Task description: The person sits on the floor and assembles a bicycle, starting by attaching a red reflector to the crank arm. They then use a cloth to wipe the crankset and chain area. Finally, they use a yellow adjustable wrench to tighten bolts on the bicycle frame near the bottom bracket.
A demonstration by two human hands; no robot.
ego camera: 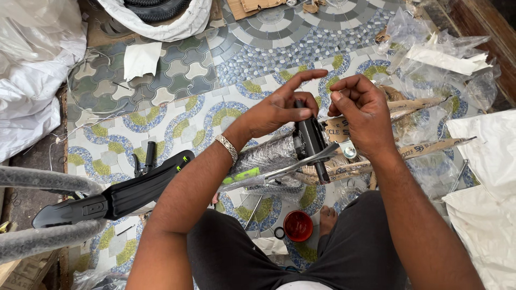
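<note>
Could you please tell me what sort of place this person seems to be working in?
Probably an informal bicycle assembly spot on a patterned tiled floor: a black mudguard lies there, with wrapped bicycle parts, torn plastic packaging and a tyre around.

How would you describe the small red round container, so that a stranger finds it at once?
Start from the patterned tile floor. Look between the person's knees, below both hands. The small red round container sits there beside a black ring; it is the only bright red thing around.
</note>
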